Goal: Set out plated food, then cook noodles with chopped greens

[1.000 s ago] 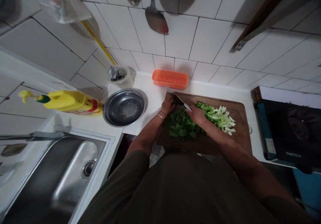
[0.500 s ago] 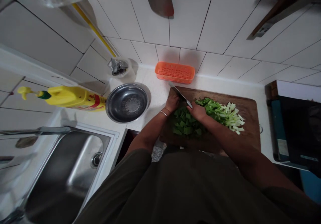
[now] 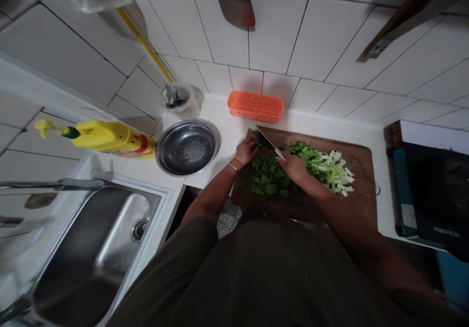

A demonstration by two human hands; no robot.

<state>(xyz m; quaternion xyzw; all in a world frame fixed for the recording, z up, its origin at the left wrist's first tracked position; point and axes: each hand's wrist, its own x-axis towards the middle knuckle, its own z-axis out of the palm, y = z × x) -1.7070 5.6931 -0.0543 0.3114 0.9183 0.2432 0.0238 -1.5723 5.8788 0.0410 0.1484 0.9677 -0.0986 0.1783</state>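
Clearly chopping is under way: the right hand (image 3: 295, 166) grips the knife (image 3: 266, 140) over the greens (image 3: 270, 180) on the board (image 3: 361, 197), while the left hand (image 3: 246, 150) curls its fingers onto the leaves beside the blade. Each coming cut calls for keeping those fingertips clear of the edge.

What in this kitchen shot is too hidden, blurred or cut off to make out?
All in the head view:
- Knife handle: covered by the right hand.
- Leaves under the left hand: covered, so its grip is unclear.
- Cutting board near edge: behind the arms and shirt.
- Yellow bottle label: too small and blurred to read.
- Hanging utensil: handle cut off by the top edge.
- Stove: dark, cut by the right edge.
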